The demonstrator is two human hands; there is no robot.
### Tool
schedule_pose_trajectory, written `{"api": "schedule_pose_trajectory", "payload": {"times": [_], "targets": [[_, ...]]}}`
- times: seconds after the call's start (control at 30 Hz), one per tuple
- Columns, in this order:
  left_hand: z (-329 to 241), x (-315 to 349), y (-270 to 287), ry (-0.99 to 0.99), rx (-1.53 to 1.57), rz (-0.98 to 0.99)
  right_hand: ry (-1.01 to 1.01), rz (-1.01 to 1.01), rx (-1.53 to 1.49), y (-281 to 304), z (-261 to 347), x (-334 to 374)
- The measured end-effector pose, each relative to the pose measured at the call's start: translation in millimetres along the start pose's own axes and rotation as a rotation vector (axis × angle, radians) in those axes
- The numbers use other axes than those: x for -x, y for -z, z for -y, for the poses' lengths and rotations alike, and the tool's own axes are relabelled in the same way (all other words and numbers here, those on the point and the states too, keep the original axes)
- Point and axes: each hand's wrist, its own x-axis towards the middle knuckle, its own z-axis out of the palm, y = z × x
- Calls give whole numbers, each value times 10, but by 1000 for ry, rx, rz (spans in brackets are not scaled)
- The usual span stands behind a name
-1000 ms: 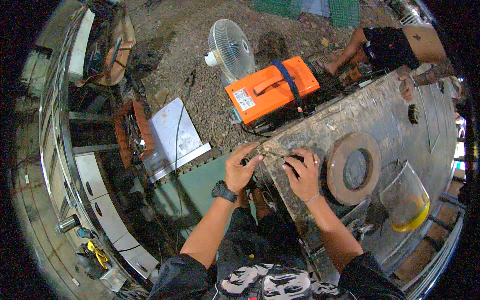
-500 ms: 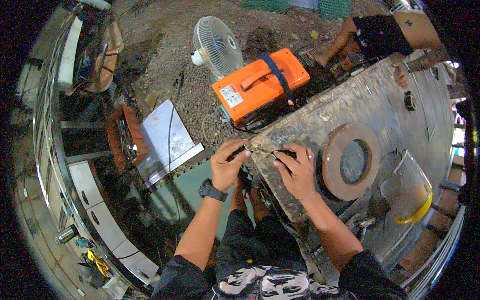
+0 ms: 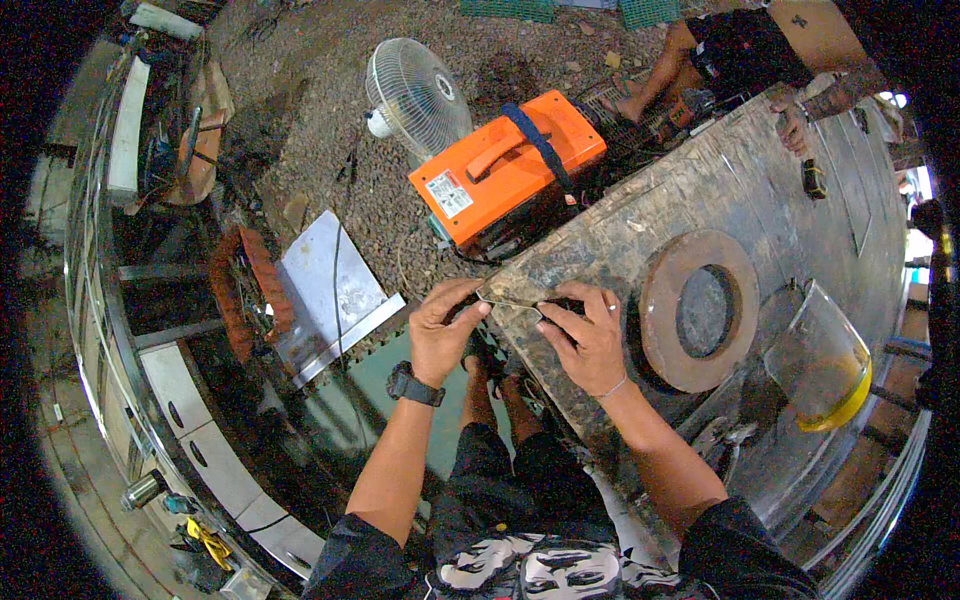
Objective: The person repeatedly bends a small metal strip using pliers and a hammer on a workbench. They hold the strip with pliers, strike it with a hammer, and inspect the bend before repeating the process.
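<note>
My left hand (image 3: 443, 328), with a dark watch on the wrist, pinches one end of a thin, pale, slightly bent piece like a wire (image 3: 511, 303). At its other end, my right hand (image 3: 586, 338) holds the piece between thumb and fingertips. The piece spans the gap between both hands, above the near corner of the worn metal table (image 3: 600, 235). Just right of my right hand lies a thick, rusty ring (image 3: 664, 345) on the tabletop. Exactly what the thin piece is, I cannot tell.
Beyond the table corner stands an orange machine (image 3: 510, 165) with a strap, beside a fan (image 3: 415, 95). A face shield (image 3: 825, 350) and a tape measure (image 3: 815, 180) lie on the table. A co-worker's hand (image 3: 793, 130) rests at its far edge. Drawers (image 3: 215, 450) stand left.
The view has shifted slightly, so the surroundings sit a little differently in it. Both hands keep their pinch on the thin piece, with only small movement.
</note>
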Motion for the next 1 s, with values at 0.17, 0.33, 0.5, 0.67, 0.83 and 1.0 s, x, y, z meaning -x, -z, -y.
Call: {"api": "schedule_pose_trajectory", "payload": {"times": [0.17, 0.33, 0.5, 0.67, 0.83, 1.0], "targets": [[-19, 25, -29, -36, -28, -30, 8, -12, -17, 10, 36, -23], [-45, 32, -39, -15, -19, -32, 33, -22, 8, 33, 41, -38], [-41, 24, -7, -37, -35, -1, 28, -31, 13, 19, 39, -37], [-36, 15, -15, -4, -4, -22, -10, -29, 15, 3, 73, -5], [-64, 9, -16, 4, -10, -19, -110, -53, -10, -63, 158, 60], [-74, -26, 31, 7, -52, 40, -171, -138, -26, -155, 259, 126]]}}
